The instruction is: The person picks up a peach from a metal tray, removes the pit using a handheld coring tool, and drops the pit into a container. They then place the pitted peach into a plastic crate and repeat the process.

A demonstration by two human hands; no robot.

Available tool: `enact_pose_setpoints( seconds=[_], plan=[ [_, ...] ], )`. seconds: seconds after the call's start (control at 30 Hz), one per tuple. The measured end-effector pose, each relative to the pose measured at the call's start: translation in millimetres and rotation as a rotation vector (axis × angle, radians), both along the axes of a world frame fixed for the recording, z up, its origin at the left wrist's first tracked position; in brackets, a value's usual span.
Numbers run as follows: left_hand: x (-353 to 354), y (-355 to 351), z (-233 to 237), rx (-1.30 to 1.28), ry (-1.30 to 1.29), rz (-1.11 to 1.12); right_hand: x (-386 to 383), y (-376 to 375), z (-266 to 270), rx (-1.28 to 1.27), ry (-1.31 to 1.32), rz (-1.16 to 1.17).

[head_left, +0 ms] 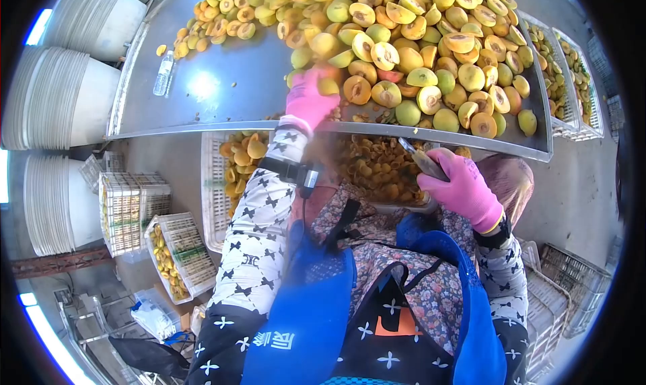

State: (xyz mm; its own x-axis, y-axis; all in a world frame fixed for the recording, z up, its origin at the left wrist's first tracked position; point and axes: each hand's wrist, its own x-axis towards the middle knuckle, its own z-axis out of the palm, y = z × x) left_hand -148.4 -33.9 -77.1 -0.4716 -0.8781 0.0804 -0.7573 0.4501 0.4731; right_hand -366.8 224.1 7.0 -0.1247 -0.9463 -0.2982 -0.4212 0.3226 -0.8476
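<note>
A pink glove covers my left hand [311,102], which reaches over the near edge of the metal table [222,112]. Its fingers are closed on a yellow-green fruit [328,87] at the border of the fruit pile. My right hand [465,186], also in a pink glove, is wrapped round the handle of a small knife [425,161] just below the table's edge, blade pointing up and left. Halved orange-yellow fruits [431,62] with pits or hollows showing are heaped on the table's middle and right.
Below the table edge stand a crate of fruit halves [214,196] and a container of cut pieces [380,169]. A plastic bottle [163,74] lies on the table's left. Stacked white tubs [60,95] and crates [185,254] stand at left, more crates [572,277] at right.
</note>
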Motion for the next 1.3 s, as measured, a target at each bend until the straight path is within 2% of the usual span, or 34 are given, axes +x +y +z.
enact_pose_setpoints(
  seconds=[0.03,0.07,0.17,0.27,0.37,0.43,0.5,0.53,0.6,0.63,0.7,0.73,0.8,0.83,0.87,0.97,1.0,1.03,1.07,1.17,1.2,1.3],
  plan=[
    [8,-5,-3,-0.022,0.045,0.003,4,-3,1,-0.006,-0.045,-0.030],
    [15,-10,-5,0.177,0.114,0.110,8,-5,2,-0.040,-0.052,-0.037],
    [36,4,29,0.775,0.806,0.125,18,-11,3,-0.160,-0.071,-0.073],
    [30,54,63,1.051,1.425,-0.149,36,-17,1,-0.375,-0.063,-0.076],
    [12,91,78,0.763,1.049,-0.160,51,-21,-12,-0.594,0.138,-0.045],
    [2,112,85,0.635,0.883,-0.209,56,-22,-7,-0.608,0.206,-0.024],
    [0,114,74,1.253,1.412,-0.133,56,-23,-3,-0.622,0.333,-0.002],
    [0,116,76,1.275,1.410,-0.168,54,-23,-1,-0.614,0.400,0.011],
    [-3,117,73,1.269,1.471,-0.090,50,-23,3,-0.599,0.533,0.033],
    [-5,117,72,1.259,1.499,-0.052,52,-23,-1,-0.642,0.452,-0.017],
    [-13,120,71,1.046,1.589,-0.048,60,-28,-8,-0.727,0.284,-0.118],
    [-15,122,70,0.942,1.629,-0.044,65,-29,-5,-0.501,-0.004,-0.194],
    [-17,129,80,1.145,1.639,-0.225,72,-31,5,-0.025,-0.558,-0.343],
    [-19,131,83,1.242,1.638,-0.321,68,-34,-2,-0.099,-0.433,-0.344],
    [-20,128,73,1.119,1.540,-0.329,63,-40,-15,-0.173,-0.313,-0.341],
    [-10,125,81,1.089,1.213,-0.173,43,-57,-23,-0.523,0.069,-0.232],
    [-7,128,89,1.292,1.320,-0.073,35,-60,-14,-0.635,0.175,-0.161],
    [-6,127,85,1.292,1.355,-0.126,30,-61,-7,-0.746,0.284,-0.084],
    [-3,125,78,1.290,1.391,-0.180,31,-62,1,-0.720,0.192,-0.102],
    [-5,126,79,1.200,1.442,-0.225,36,-52,7,-0.380,-0.465,-0.341],
    [-7,129,82,1.159,1.449,-0.215,40,-48,3,-0.396,-0.613,-0.350],
    [-19,139,87,1.298,1.505,-0.127,58,-47,-3,-0.408,-0.484,-0.452]
  ],
)
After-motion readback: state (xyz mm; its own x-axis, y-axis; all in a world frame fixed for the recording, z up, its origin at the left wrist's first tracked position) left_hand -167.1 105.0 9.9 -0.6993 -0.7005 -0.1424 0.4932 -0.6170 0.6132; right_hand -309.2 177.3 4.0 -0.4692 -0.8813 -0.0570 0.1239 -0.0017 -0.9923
